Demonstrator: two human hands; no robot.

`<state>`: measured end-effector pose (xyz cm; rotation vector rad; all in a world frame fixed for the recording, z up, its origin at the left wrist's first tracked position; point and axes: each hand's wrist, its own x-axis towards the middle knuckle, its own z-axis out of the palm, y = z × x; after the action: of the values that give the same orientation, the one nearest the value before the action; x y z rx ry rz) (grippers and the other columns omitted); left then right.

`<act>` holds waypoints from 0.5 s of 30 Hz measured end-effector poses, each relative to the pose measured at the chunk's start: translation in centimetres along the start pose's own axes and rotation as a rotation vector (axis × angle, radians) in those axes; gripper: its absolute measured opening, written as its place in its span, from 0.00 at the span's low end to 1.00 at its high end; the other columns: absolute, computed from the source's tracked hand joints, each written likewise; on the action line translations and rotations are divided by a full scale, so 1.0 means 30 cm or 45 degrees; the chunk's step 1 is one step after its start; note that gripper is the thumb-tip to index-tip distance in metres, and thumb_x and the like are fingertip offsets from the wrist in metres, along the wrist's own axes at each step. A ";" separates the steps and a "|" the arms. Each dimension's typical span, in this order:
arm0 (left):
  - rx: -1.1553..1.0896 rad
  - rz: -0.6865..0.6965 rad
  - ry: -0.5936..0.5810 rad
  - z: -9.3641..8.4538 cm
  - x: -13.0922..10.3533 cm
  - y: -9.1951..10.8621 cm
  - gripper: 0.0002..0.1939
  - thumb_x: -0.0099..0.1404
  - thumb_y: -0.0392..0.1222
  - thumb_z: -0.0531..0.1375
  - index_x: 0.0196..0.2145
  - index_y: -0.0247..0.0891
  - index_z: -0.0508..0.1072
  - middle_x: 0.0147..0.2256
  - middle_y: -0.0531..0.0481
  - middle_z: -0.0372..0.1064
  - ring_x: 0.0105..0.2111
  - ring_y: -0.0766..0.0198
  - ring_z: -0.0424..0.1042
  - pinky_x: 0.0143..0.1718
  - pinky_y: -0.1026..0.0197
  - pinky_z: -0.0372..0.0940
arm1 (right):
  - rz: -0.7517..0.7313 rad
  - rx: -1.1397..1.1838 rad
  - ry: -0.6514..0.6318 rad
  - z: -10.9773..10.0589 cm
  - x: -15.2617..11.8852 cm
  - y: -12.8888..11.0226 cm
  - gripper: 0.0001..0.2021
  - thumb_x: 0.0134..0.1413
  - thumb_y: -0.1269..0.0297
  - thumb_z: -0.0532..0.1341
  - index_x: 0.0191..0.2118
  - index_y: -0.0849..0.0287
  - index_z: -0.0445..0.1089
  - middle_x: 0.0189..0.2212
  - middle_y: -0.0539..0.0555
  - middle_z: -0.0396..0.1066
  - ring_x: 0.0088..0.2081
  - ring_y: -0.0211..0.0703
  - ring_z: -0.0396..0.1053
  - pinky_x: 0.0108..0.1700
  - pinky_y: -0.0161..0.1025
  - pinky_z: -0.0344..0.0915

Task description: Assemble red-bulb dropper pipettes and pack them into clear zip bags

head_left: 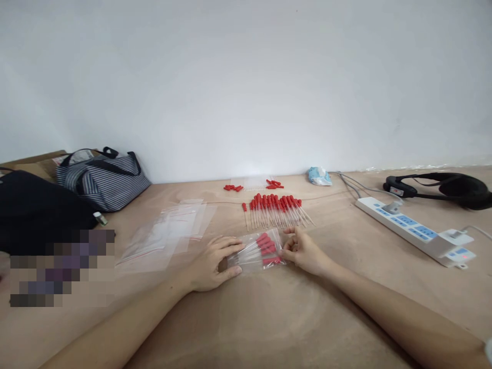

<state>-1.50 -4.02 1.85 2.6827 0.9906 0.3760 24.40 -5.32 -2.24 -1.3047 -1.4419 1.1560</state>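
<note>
Left hand (218, 261): fingers spread, thumb and fingertips on one end of filled clear bag (251, 252). Right hand (303, 251): fingers curled, at the bag's other end; grip on it can't be told. Empty bags (169, 230) left of left hand. Red-capped droppers (277, 210) just beyond both hands.

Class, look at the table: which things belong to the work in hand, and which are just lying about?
Likely in the work:
- filled clear bag, at left hand and right hand
- red-topped droppers
- flat clear bags

Apparently lying about:
- striped bag
- power strip
- small bottle
</note>
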 end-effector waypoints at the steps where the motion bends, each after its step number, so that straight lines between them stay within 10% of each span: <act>1: 0.005 0.014 0.014 -0.003 0.002 0.003 0.22 0.58 0.47 0.55 0.50 0.43 0.63 0.50 0.47 0.61 0.50 0.54 0.58 0.52 0.47 0.50 | 0.017 0.009 -0.012 -0.001 0.001 0.000 0.21 0.36 0.67 0.62 0.39 0.57 0.54 0.17 0.42 0.62 0.18 0.32 0.59 0.20 0.30 0.54; 7: -0.096 0.184 0.154 -0.010 0.012 0.016 0.12 0.59 0.44 0.54 0.40 0.40 0.70 0.41 0.47 0.68 0.43 0.58 0.64 0.51 0.50 0.53 | -0.119 0.083 -0.178 0.039 0.010 -0.011 0.20 0.38 0.68 0.61 0.41 0.58 0.57 0.19 0.43 0.63 0.19 0.31 0.60 0.22 0.30 0.56; 15: -0.054 0.274 -0.182 -0.022 -0.014 0.029 0.20 0.62 0.38 0.51 0.52 0.49 0.60 0.56 0.52 0.53 0.56 0.57 0.52 0.55 0.49 0.49 | -0.377 -0.173 -0.360 0.102 0.027 -0.033 0.16 0.46 0.69 0.57 0.44 0.58 0.60 0.27 0.47 0.66 0.20 0.30 0.58 0.24 0.31 0.56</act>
<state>-1.51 -4.86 2.68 2.7402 0.6496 0.2385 21.12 -4.81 -1.90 -0.9991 -1.8771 1.0875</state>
